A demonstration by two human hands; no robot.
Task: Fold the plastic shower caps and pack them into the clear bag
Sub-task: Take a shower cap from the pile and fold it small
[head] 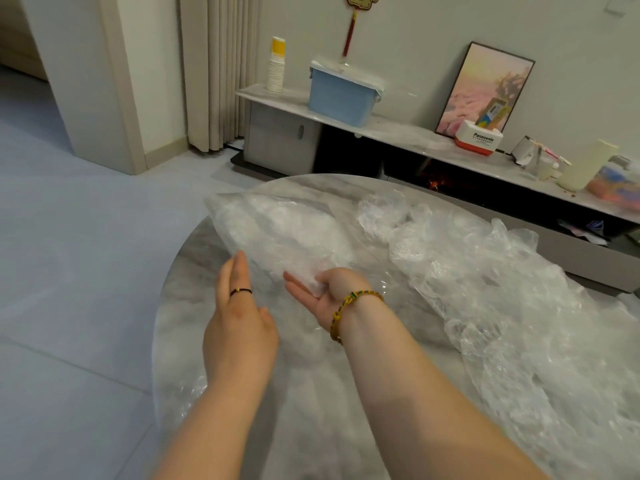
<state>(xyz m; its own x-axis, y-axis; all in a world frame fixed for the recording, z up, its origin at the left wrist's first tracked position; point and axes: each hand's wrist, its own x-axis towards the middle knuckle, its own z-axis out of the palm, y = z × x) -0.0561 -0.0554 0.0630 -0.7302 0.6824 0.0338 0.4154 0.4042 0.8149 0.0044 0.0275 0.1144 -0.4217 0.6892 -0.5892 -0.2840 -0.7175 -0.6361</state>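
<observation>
A clear bag (pixel 277 223), stuffed with white folded shower caps, lies on the round marble table (pixel 214 327) at its far left. My left hand (pixel 239 306) stands edge-on with straight fingers, its fingertips touching the bag's near left edge. My right hand (pixel 322 292) is palm up at the bag's near end, thumb and fingers holding crumpled clear plastic there. A long heap of loose shower caps (pixel 502 306) sprawls across the table's right side.
A low marble TV bench (pixel 398 133) runs behind the table with a blue lidded bin (pixel 341 95), a stack of paper cups (pixel 276 65), a framed picture (pixel 485 88) and a Panasonic box (pixel 478 138). Tiled floor (pixel 69 237) lies left of the table.
</observation>
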